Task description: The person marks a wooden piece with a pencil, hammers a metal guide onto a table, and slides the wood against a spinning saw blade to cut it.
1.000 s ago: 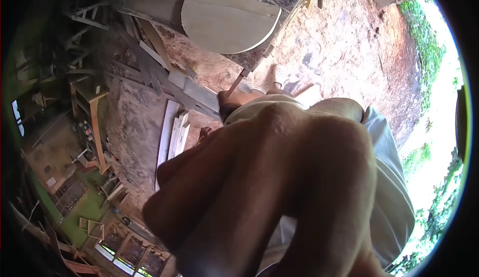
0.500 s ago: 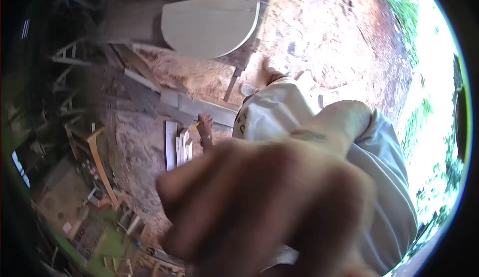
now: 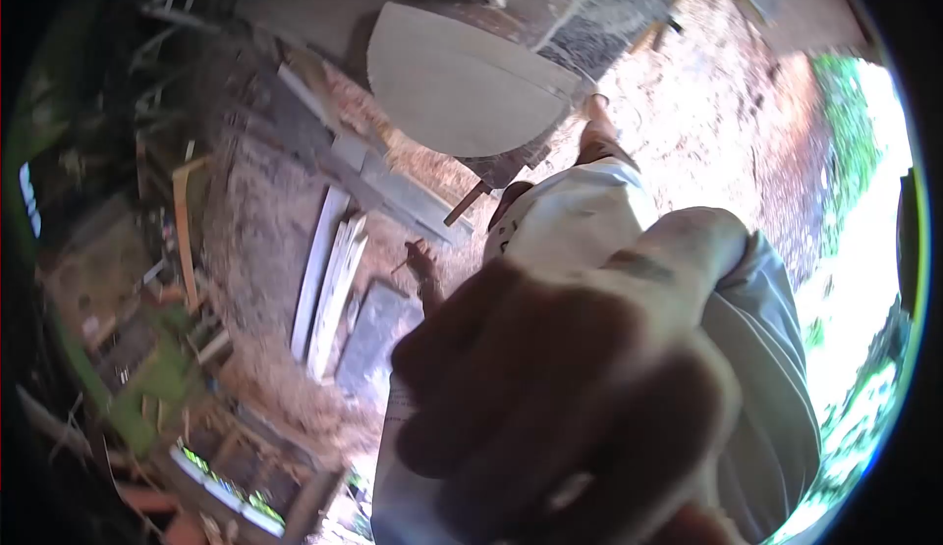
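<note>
My right hand (image 3: 570,388) is large and blurred close before the camera. Its fingers are curled, and whatever may be inside them is hidden. Farther off, my left hand (image 3: 420,258) is closed on a thin stick that looks like a pencil (image 3: 400,268). Just beside it lie long pale wooden strips (image 3: 334,299) on the ground, side by side. A grey slab (image 3: 378,334) rests next to them. Beyond my legs, a pale panel (image 3: 462,83) with a curved edge lies on a worktable (image 3: 614,5); neither hand touches it.
Grey boards (image 3: 393,187) run along the ground by the worktable. An upright wooden frame piece (image 3: 184,231) stands at left, amid scattered timber. My light clothing (image 3: 580,206) and one foot (image 3: 596,108) show ahead. Bare earth (image 3: 707,83) and greenery (image 3: 850,152) lie at right.
The view has turned and shifted, so the curved panel sits farther right and the strips and slab show more fully. My right hand stays curled before the camera; my left still holds the thin stick.
</note>
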`<state>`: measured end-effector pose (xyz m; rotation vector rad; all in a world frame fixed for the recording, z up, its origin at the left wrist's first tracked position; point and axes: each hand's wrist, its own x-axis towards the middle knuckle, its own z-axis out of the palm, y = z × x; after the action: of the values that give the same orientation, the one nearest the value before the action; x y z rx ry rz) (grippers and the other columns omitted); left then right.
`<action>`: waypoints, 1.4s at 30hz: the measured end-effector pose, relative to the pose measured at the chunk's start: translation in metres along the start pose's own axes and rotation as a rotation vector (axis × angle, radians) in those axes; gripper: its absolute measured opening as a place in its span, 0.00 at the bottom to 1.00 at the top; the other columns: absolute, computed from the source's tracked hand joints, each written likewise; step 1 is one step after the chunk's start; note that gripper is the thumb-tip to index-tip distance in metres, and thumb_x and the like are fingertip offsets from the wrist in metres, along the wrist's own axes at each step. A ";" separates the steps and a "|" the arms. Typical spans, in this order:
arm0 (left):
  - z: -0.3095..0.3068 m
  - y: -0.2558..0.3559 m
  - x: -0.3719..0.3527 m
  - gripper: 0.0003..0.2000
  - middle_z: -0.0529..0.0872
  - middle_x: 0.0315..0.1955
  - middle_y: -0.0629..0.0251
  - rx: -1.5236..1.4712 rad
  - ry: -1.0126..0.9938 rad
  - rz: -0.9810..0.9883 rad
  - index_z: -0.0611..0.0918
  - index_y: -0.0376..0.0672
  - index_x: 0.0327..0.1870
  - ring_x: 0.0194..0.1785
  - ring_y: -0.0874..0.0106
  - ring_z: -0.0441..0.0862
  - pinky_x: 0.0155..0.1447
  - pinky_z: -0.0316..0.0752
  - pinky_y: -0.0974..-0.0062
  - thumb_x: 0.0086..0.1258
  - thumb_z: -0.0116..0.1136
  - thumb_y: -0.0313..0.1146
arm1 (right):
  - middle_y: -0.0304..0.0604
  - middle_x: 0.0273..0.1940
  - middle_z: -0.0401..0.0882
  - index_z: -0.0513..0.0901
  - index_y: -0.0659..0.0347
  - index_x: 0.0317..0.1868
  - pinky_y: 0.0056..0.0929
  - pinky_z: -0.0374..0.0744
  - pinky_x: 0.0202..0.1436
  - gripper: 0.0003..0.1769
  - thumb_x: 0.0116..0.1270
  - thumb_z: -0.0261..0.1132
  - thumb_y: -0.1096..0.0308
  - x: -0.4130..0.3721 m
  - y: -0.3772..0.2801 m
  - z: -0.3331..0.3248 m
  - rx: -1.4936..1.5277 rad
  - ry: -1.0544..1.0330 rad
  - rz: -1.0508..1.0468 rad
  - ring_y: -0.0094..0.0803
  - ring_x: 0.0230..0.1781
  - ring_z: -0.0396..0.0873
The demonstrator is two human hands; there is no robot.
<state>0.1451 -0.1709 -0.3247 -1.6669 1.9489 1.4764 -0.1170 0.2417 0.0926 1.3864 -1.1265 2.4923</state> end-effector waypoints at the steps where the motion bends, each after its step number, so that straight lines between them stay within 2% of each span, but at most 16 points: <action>1: 0.006 0.007 -0.009 0.22 0.86 0.43 0.58 0.005 0.036 0.002 0.78 0.34 0.57 0.44 0.63 0.83 0.47 0.77 0.62 0.85 0.47 0.48 | 0.43 0.25 0.79 0.81 0.62 0.28 0.37 0.74 0.28 0.21 0.71 0.72 0.54 0.005 -0.003 -0.024 0.019 -0.006 -0.002 0.38 0.26 0.80; 9: 0.141 0.119 -0.074 0.19 0.86 0.41 0.59 0.137 0.235 0.234 0.78 0.34 0.57 0.42 0.63 0.82 0.45 0.77 0.63 0.86 0.49 0.45 | 0.46 0.30 0.82 0.81 0.65 0.30 0.36 0.78 0.30 0.14 0.74 0.67 0.66 0.008 0.006 -0.201 0.125 -0.240 0.355 0.39 0.29 0.83; 13: 0.235 0.242 -0.180 0.17 0.85 0.37 0.56 0.176 0.116 0.804 0.77 0.35 0.57 0.39 0.61 0.82 0.45 0.77 0.63 0.86 0.48 0.42 | 0.51 0.40 0.85 0.83 0.67 0.44 0.39 0.84 0.38 0.07 0.69 0.61 0.83 -0.059 0.040 -0.301 -0.440 -0.097 0.505 0.47 0.39 0.86; 14: 0.259 0.259 -0.192 0.15 0.84 0.37 0.53 0.202 0.066 0.752 0.77 0.35 0.54 0.40 0.60 0.82 0.44 0.76 0.59 0.85 0.49 0.41 | 0.52 0.44 0.85 0.81 0.68 0.48 0.41 0.84 0.38 0.09 0.68 0.62 0.83 -0.058 0.035 -0.316 -0.627 -0.118 0.795 0.46 0.39 0.86; 17: 0.330 0.278 -0.198 0.10 0.85 0.38 0.47 0.355 -0.094 0.888 0.80 0.35 0.53 0.38 0.54 0.83 0.44 0.78 0.58 0.82 0.52 0.31 | 0.55 0.45 0.82 0.84 0.63 0.47 0.41 0.82 0.42 0.15 0.63 0.62 0.86 -0.109 0.049 -0.387 -0.984 -0.278 0.755 0.51 0.42 0.84; 19: 0.380 0.295 -0.211 0.09 0.85 0.36 0.49 0.291 -0.172 1.075 0.82 0.35 0.49 0.36 0.55 0.85 0.40 0.78 0.59 0.79 0.56 0.31 | 0.52 0.41 0.84 0.85 0.64 0.41 0.38 0.83 0.39 0.07 0.65 0.66 0.82 -0.148 0.057 -0.423 -0.999 -0.226 0.824 0.45 0.41 0.86; 22: 0.449 0.295 -0.212 0.10 0.89 0.36 0.52 0.094 -0.295 0.855 0.86 0.36 0.45 0.38 0.63 0.89 0.43 0.81 0.64 0.75 0.65 0.35 | 0.48 0.47 0.90 0.85 0.62 0.51 0.31 0.84 0.41 0.10 0.77 0.64 0.67 -0.173 0.053 -0.448 -0.747 -0.085 1.360 0.30 0.44 0.87; 25: 0.483 0.317 -0.234 0.13 0.89 0.32 0.57 0.010 -0.457 0.750 0.88 0.38 0.45 0.34 0.70 0.87 0.40 0.80 0.67 0.72 0.68 0.39 | 0.43 0.48 0.89 0.84 0.59 0.57 0.29 0.83 0.41 0.19 0.82 0.58 0.53 -0.182 0.058 -0.435 -0.472 0.081 1.540 0.29 0.44 0.86; 26: 0.493 0.322 -0.241 0.14 0.88 0.30 0.59 0.001 -0.519 0.743 0.89 0.38 0.45 0.32 0.72 0.85 0.38 0.78 0.68 0.72 0.68 0.41 | 0.42 0.49 0.87 0.83 0.60 0.60 0.29 0.83 0.44 0.26 0.83 0.55 0.46 -0.188 0.064 -0.425 -0.354 0.197 1.466 0.30 0.45 0.85; 29: 0.514 0.322 -0.252 0.11 0.90 0.34 0.53 0.190 -0.668 0.898 0.90 0.43 0.48 0.36 0.60 0.89 0.44 0.81 0.63 0.71 0.68 0.38 | 0.44 0.44 0.86 0.82 0.65 0.52 0.31 0.83 0.45 0.16 0.82 0.56 0.59 -0.215 0.083 -0.410 -0.428 0.240 1.139 0.32 0.43 0.85; 33: 0.508 0.313 -0.250 0.08 0.90 0.38 0.51 0.339 -0.659 1.046 0.89 0.43 0.47 0.42 0.54 0.89 0.49 0.81 0.60 0.72 0.65 0.32 | 0.45 0.30 0.84 0.81 0.65 0.39 0.37 0.81 0.37 0.11 0.78 0.57 0.67 -0.206 0.090 -0.429 -0.646 0.430 1.327 0.39 0.35 0.85; 35: 0.490 0.310 -0.241 0.09 0.90 0.40 0.51 0.444 -0.636 0.963 0.88 0.42 0.50 0.45 0.56 0.90 0.48 0.82 0.62 0.72 0.64 0.30 | 0.47 0.31 0.82 0.83 0.65 0.40 0.37 0.80 0.37 0.13 0.79 0.56 0.66 -0.226 0.094 -0.464 -1.180 0.120 0.862 0.43 0.31 0.83; 37: 0.466 0.300 -0.237 0.10 0.89 0.40 0.50 0.235 -0.541 0.943 0.86 0.40 0.51 0.46 0.54 0.89 0.50 0.82 0.60 0.70 0.63 0.26 | 0.52 0.34 0.85 0.86 0.62 0.41 0.40 0.80 0.41 0.14 0.79 0.57 0.65 -0.238 0.085 -0.498 -1.228 0.062 0.667 0.47 0.36 0.85; 40: 0.428 0.270 -0.208 0.14 0.90 0.39 0.54 0.213 -0.435 0.895 0.84 0.41 0.56 0.44 0.60 0.90 0.49 0.84 0.63 0.70 0.63 0.25 | 0.48 0.36 0.87 0.87 0.65 0.51 0.35 0.80 0.44 0.16 0.80 0.56 0.65 -0.250 0.041 -0.526 -1.071 0.246 1.216 0.36 0.37 0.85; 41: 0.411 0.263 -0.201 0.15 0.91 0.39 0.54 0.227 -0.430 0.822 0.84 0.41 0.58 0.44 0.61 0.91 0.48 0.84 0.63 0.71 0.63 0.25 | 0.44 0.33 0.85 0.87 0.65 0.52 0.37 0.80 0.41 0.17 0.81 0.57 0.61 -0.271 0.039 -0.539 -1.227 0.182 0.897 0.33 0.32 0.82; 42: 0.395 0.261 -0.199 0.15 0.91 0.38 0.55 0.222 -0.419 0.790 0.84 0.40 0.58 0.42 0.63 0.91 0.47 0.85 0.64 0.72 0.62 0.25 | 0.40 0.31 0.83 0.87 0.63 0.54 0.34 0.78 0.35 0.17 0.81 0.57 0.60 -0.273 0.023 -0.540 -1.256 0.142 1.046 0.29 0.28 0.78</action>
<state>-0.1727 0.2231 -0.2400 -0.4248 2.4938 1.5594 -0.3467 0.6391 -0.3017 0.2129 -3.0184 1.3047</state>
